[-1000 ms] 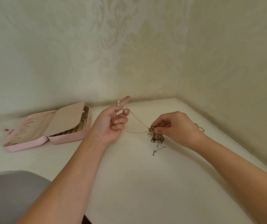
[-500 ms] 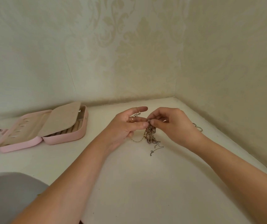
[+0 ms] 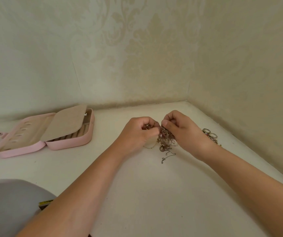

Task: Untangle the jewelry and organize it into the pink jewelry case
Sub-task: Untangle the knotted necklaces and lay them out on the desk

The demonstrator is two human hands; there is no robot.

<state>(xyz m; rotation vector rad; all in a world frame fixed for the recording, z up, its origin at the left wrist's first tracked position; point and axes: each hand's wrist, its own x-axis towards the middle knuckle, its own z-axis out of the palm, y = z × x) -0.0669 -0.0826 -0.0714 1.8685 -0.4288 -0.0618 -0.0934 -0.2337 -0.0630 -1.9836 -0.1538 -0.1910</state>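
Note:
A tangled clump of thin chains (image 3: 165, 141) hangs between my two hands just above the white table (image 3: 154, 194). My left hand (image 3: 138, 132) has its fingers curled and pinches the clump's left side, with a bit of chain bunched in its palm. My right hand (image 3: 181, 129) pinches the clump's top from the right. Loose chain ends trail down onto the table. The pink jewelry case (image 3: 72, 142) lies open at the left, its beige inner flap half raised over the ring rolls.
Several rings (image 3: 210, 134) lie on the table behind my right wrist, near the right wall. Walls meet in a corner just beyond my hands. A grey rounded thing (image 3: 9, 206) sits at the lower left by the table edge.
My left hand, which held a stretched chain out to the left, came back to the clump and curled its fingers on it. Both hands now meet at the tangle.

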